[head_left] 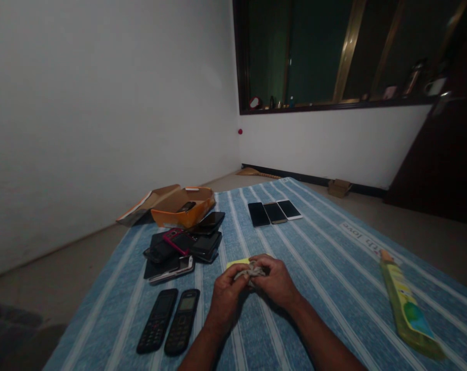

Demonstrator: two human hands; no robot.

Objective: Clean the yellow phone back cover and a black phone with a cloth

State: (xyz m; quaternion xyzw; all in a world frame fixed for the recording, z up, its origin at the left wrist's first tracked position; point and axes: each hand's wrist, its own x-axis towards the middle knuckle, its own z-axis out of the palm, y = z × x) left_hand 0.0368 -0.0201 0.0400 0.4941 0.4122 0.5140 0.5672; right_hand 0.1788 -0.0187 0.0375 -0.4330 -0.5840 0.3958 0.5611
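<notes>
Left grip and right grip: meeting in front of me, fingers curled and pinched in on one crumpled grey cloth. Both have hold of it, thumbs on the near side; most of it is bunched between my fingers. Just beyond and partly hidden by them, a flat yellow piece on the blue striped cover; cannot tell whether my fingers touch it.

Near my left wrist: two dark keypad phones side by side, keys up, slightly aslant. Beyond those, a loose heap of phones, overlapping, mostly black, one edged in pink, one silver at the near edge. Behind the heap, an open orange box, its flap folded out to the left, a dark phone inside.

Straight ahead, well beyond my fingers: three smartphones in a row, screens up and dark, the rightmost white-framed.

Far right: a bottle of yellow-green liquid lying on its side, neck pointing away from me, well apart from my right wrist.

Past the cover, on the floor: a broom by the wall, a small cardboard box. Above, a dark window with small items along its ledge.
</notes>
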